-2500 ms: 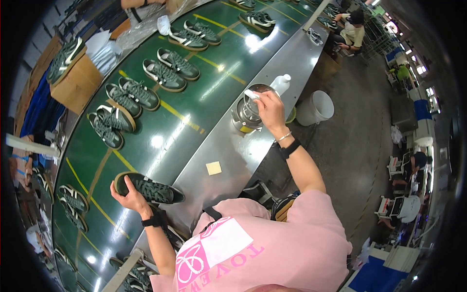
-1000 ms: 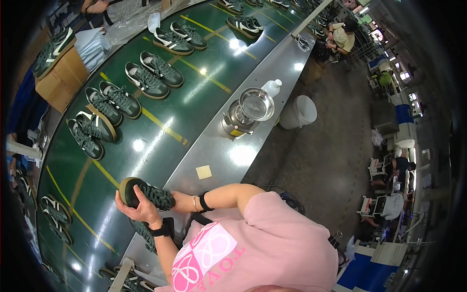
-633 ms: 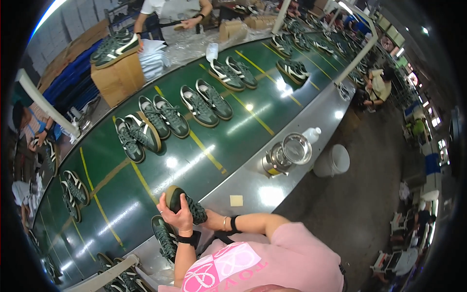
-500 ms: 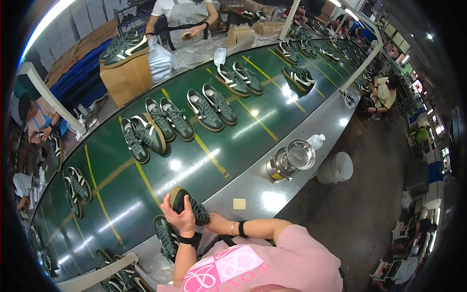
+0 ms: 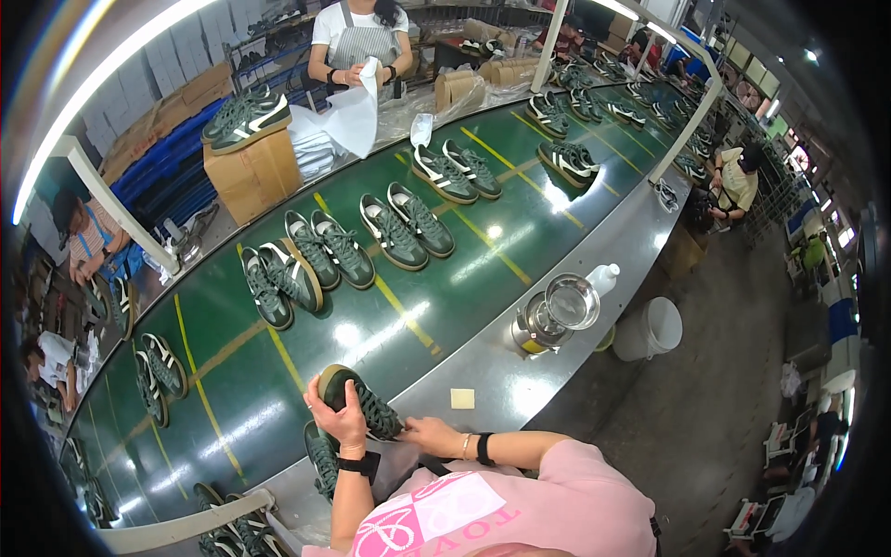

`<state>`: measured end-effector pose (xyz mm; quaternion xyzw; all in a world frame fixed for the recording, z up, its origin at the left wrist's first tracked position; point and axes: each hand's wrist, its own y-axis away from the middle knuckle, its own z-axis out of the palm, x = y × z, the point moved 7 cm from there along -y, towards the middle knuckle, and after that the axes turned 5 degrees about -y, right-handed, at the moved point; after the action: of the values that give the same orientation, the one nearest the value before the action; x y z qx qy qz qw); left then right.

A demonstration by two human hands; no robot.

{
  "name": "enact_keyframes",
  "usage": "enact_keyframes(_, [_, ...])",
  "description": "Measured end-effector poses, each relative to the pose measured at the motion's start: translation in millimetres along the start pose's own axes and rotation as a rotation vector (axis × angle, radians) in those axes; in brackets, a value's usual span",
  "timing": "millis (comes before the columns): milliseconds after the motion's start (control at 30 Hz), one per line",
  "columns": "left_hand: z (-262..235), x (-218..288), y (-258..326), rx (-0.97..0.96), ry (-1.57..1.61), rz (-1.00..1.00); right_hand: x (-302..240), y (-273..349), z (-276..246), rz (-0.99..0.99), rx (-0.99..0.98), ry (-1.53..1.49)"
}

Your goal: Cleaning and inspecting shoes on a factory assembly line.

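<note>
A dark green sneaker (image 5: 376,408) with a gum sole is in my hands above the near edge of the belt, its laces facing up. My left hand (image 5: 340,418) wraps round the toe end, thumb on the upper. At the heel end, my right hand (image 5: 432,436) has its fingers closed on the shoe's collar; the fingertips are partly hidden. A matching sneaker (image 5: 322,457) lies beside my left forearm, partly covered by it.
Pairs of green sneakers (image 5: 394,232) stand along the green conveyor belt (image 5: 371,325). On the metal ledge (image 5: 492,371) are a yellowish square pad (image 5: 462,398), a metal pot (image 5: 540,325) and a white bottle (image 5: 603,277). A white bucket (image 5: 650,330) stands right. Co-workers line the far side.
My hands keep the sneaker in nearly the same spot, and it has turned slightly. Across the belt, a co-worker has lifted a white sheet from the stack. The whole view has shifted a little.
</note>
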<state>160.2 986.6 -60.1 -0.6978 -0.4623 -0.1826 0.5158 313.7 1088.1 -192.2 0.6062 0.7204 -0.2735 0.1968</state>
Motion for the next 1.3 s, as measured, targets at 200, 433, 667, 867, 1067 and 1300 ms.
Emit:
enact_keyframes(200, [7.9,-55.7,-19.7,-0.025,0.103,-0.278,27.0,34.9,-91.2,0.136,0.284,-0.028])
enact_keyframes(433, [66.6,-126.2,32.0,-0.540,-0.076,-0.446,61.8,78.6,-294.3,0.337,0.877,0.514])
enact_keyframes(667, [80.5,-166.0,73.1,-0.993,-0.392,-0.260,114.4,124.7,-376.6,0.599,0.928,0.545])
enact_keyframes(867, [38.2,-219.5,47.4,-1.007,-0.761,-0.302,166.4,142.9,-353.7,0.835,0.698,0.482])
enact_keyframes(1067, [6.3,-272.5,68.5,-1.082,-0.199,-0.796,185.8,148.1,-341.0,0.804,0.696,0.437])
enact_keyframes(1300, [-1.5,-261.9,74.0,-1.079,-0.101,-1.041,190.6,153.2,-353.2,0.792,0.745,0.417])
